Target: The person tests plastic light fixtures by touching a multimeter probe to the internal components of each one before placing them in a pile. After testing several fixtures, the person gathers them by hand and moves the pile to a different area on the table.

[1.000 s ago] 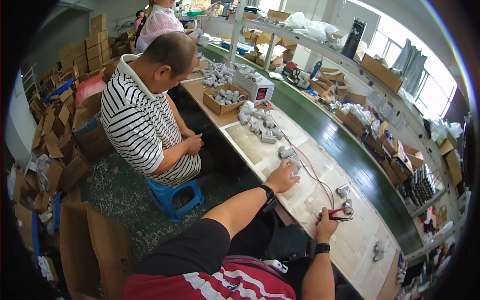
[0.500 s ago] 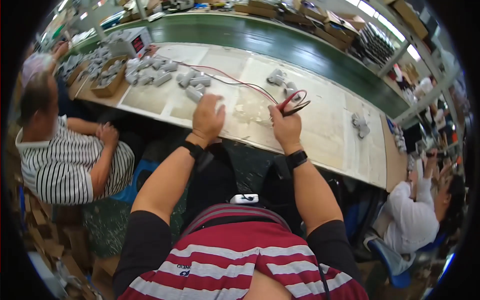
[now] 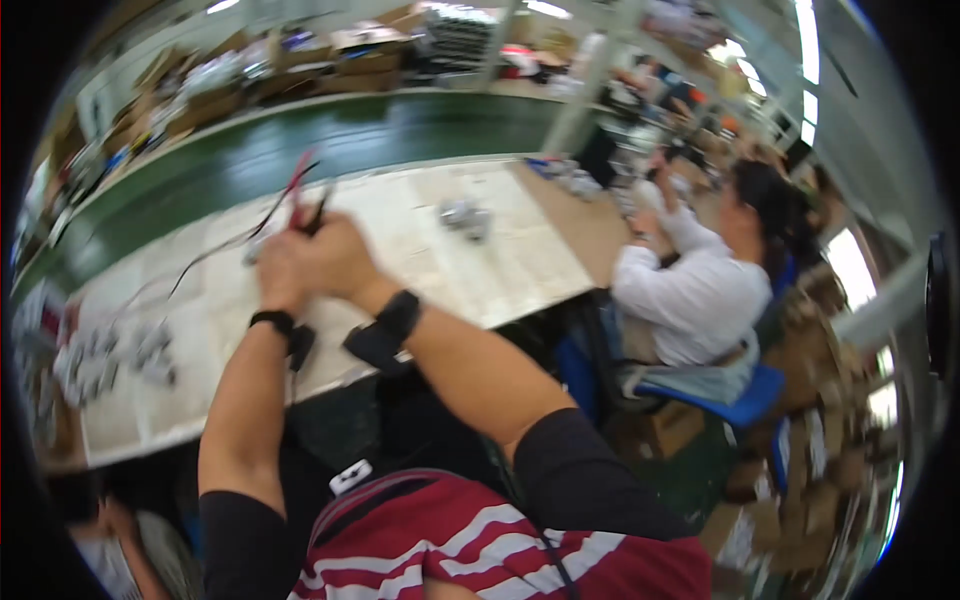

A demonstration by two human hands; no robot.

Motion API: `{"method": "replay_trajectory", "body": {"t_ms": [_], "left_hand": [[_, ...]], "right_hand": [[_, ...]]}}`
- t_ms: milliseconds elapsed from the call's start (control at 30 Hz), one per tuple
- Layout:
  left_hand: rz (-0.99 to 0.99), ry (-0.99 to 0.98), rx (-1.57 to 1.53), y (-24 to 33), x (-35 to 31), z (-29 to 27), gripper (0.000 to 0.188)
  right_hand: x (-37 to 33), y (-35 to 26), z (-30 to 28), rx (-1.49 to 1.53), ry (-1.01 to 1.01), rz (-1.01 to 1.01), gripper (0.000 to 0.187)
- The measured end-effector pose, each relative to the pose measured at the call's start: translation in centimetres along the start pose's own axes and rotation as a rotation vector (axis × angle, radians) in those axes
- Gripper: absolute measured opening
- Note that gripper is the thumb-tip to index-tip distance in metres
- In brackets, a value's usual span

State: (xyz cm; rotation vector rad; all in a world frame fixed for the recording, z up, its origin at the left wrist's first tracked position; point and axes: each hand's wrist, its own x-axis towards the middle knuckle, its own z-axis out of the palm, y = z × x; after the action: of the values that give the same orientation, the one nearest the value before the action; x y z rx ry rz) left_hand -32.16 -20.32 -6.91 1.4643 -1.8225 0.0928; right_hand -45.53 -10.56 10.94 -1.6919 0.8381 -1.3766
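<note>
Head view: both hands, left (image 3: 280,265) and right (image 3: 335,255), close together around red-handled pliers (image 3: 305,205), handles pointing toward twelve o'clock above the bench (image 3: 500,270).

A long pale worktable (image 3: 520,270) carries the things. Small grey parts (image 3: 466,217) lie to the right of the hands, and more grey pieces (image 3: 120,350) lie far to their left.

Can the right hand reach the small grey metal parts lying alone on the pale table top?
Probably yes: the right hand is raised beside the left hand, gripping red-handled pliers, and bare table lies between it and the small grey metal parts.
</note>
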Motion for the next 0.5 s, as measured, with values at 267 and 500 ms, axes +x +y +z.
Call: {"method": "replay_trajectory", "body": {"t_ms": [267,500], "left_hand": [[-0.295,-0.074,-1.177,2.7,-1.0,-0.1,0.029],[-0.968,-0.138,-1.547,3.0,-11.0,-17.7,0.043]], "right_hand": [[-1.9,-0.5,-2.5,-0.006,0.098,-0.028,0.021],[-1.2,1.2,2.2,-0.010,0.054,-0.094,0.022]]}}
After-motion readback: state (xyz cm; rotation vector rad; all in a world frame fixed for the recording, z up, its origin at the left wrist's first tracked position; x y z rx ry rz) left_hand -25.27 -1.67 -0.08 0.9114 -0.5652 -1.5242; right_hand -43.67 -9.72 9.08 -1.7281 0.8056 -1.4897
